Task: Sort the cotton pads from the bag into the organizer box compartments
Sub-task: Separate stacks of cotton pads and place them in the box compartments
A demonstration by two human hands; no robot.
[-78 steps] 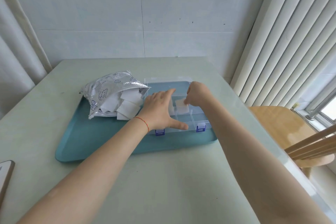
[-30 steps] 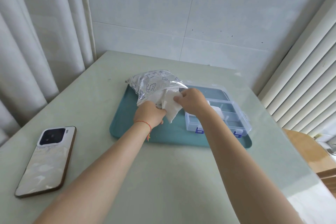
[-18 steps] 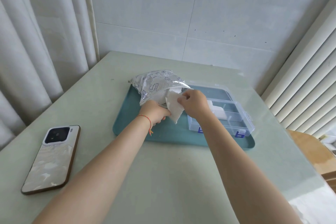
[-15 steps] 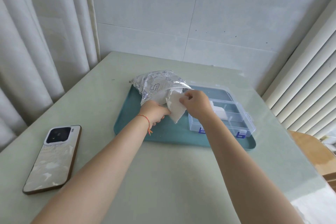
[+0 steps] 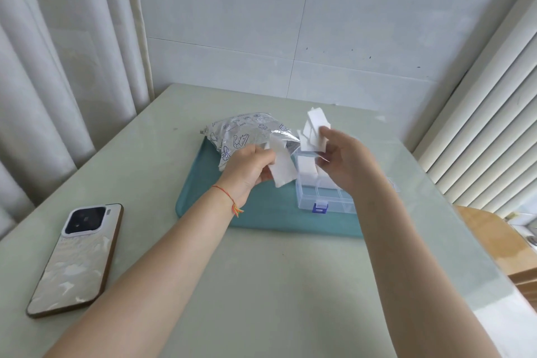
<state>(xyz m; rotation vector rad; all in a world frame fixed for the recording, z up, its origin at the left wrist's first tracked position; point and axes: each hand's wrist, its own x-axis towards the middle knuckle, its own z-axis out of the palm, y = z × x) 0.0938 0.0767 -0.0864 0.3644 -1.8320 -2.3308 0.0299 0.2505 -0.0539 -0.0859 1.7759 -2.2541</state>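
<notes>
1. Holding a loose fan of cotton pads [image 5: 312, 132] above the organizer box [image 5: 325, 195], the right hand [image 5: 345, 160] pinches them between thumb and curled fingers; the pads stick up past the fingertips.
2. Just left of the box, the left hand [image 5: 247, 170] grips a second clump of white pads [image 5: 282, 167], fingers curled round it — this clump hangs near the open mouth of the foil bag [image 5: 247, 134].
3. That bag lies on the teal tray [image 5: 203, 197] at the box's left, touching or nearly touching its far-left corner. White shows at its mouth, so by my reading more pads remain inside; how many cannot be told.
4. Inside the box, white pads already fill at least one compartment on the far-left side. The near-row compartments, by the blue latch [image 5: 319, 208], look see-through and unfilled. The box's right part is hidden behind the right forearm.
5. Progress, as a judgement: early to middle — one section stocked, two handfuls in the air not yet placed, several compartments and the bag's remainder left.
6. A phone [image 5: 77, 259] lies on the table [image 5: 261, 285], well to the box's left and nearer the person.
</notes>
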